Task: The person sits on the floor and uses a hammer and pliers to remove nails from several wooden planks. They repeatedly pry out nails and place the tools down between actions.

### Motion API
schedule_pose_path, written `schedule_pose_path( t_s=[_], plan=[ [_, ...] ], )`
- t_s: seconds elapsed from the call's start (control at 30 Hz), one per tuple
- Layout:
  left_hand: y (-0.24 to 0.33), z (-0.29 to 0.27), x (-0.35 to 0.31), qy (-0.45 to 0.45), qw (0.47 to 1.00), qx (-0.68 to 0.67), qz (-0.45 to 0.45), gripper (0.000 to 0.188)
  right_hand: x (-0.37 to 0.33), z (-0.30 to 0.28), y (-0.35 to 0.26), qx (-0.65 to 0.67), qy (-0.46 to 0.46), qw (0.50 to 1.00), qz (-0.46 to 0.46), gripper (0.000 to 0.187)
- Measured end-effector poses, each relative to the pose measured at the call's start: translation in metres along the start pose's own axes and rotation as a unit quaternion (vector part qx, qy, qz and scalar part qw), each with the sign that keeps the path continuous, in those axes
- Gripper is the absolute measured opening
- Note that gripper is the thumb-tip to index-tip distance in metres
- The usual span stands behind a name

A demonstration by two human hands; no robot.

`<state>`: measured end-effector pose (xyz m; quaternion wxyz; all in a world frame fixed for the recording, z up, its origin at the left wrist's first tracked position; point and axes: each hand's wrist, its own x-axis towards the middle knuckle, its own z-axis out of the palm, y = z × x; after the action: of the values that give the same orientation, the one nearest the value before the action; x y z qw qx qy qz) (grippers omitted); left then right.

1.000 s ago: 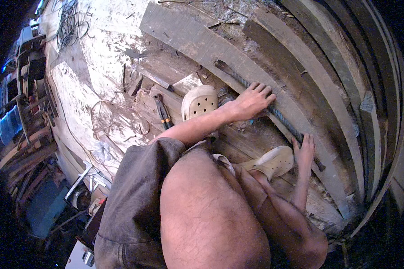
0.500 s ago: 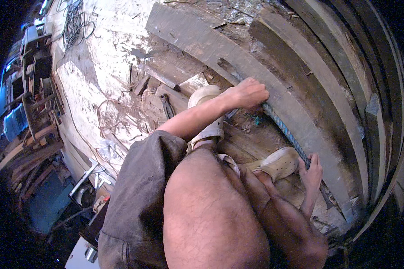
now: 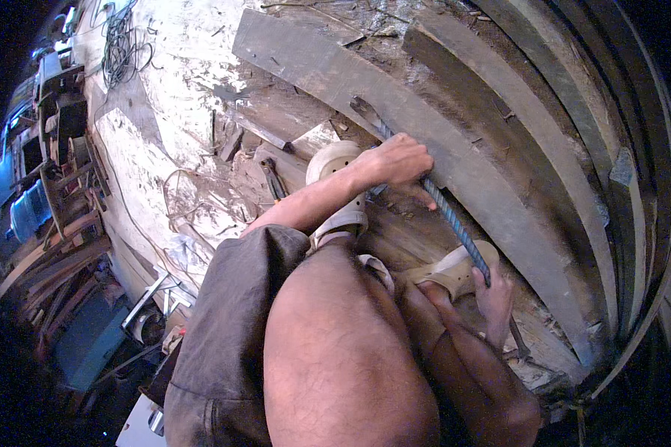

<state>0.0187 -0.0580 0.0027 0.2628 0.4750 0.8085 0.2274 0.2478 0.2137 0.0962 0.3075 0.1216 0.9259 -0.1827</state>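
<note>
A bluish, ribbed metal pry bar (image 3: 452,217) runs slantwise before me, from upper left to lower right. Its flat, notched end (image 3: 364,112) is at the upper left, over the edge of a long grey plank (image 3: 425,112). My left hand (image 3: 401,165) is closed round the upper part of the bar, one digit sticking out below. Farther down, my right hand (image 3: 493,299) grips the lower part beside my right shoe (image 3: 451,270). Past that hand the bar's thin lower end reaches toward debris. My left shoe (image 3: 335,160) is behind my left wrist.
More long planks (image 3: 492,97) lie side by side on the right. Pliers (image 3: 273,179) and wood scraps rest left of my left shoe. A coiled cable (image 3: 123,45) lies at the far left, above stacked timber (image 3: 60,261) and a blue container (image 3: 31,208).
Both hands have shifted left with the pry bar, and its lower part has come away from the plank toward me. The right hand has moved lower.
</note>
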Motion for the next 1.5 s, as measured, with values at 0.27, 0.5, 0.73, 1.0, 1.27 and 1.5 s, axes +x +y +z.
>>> schedule_pose_path(
  t_s=[0.27, 0.5, 0.73, 1.0, 1.27, 1.5],
  plan=[
    [0.015, -0.04, 0.009, 0.0, 1.0, -0.019, -0.021, 0.08, -0.014, -0.121, -0.06, -0.209, -0.015, 0.975, 0.07, 0.043],
    [0.002, -0.032, 0.011, 0.044, 0.999, -0.029, 0.003, 0.079, -0.001, -0.12, -0.06, -0.286, -0.008, 0.957, 0.046, 0.041],
    [0.012, -0.032, 0.009, -0.099, 0.995, 0.005, -0.007, 0.078, -0.017, -0.064, -0.039, -0.161, -0.048, 0.984, 0.065, 0.039],
    [0.018, -0.017, 0.006, -0.069, 0.997, 0.026, 0.003, 0.078, -0.016, -0.029, -0.006, -0.057, -0.064, 0.995, 0.055, 0.043],
    [0.002, -0.029, 0.002, -0.077, 0.997, 0.007, -0.01, 0.076, -0.002, -0.028, -0.005, -0.11, -0.055, 0.992, 0.027, 0.054],
    [0.006, -0.011, 0.011, -0.012, 0.999, -0.027, 0.018, 0.079, -0.008, -0.031, -0.002, -0.108, -0.01, 0.993, 0.037, 0.05]
  ],
)
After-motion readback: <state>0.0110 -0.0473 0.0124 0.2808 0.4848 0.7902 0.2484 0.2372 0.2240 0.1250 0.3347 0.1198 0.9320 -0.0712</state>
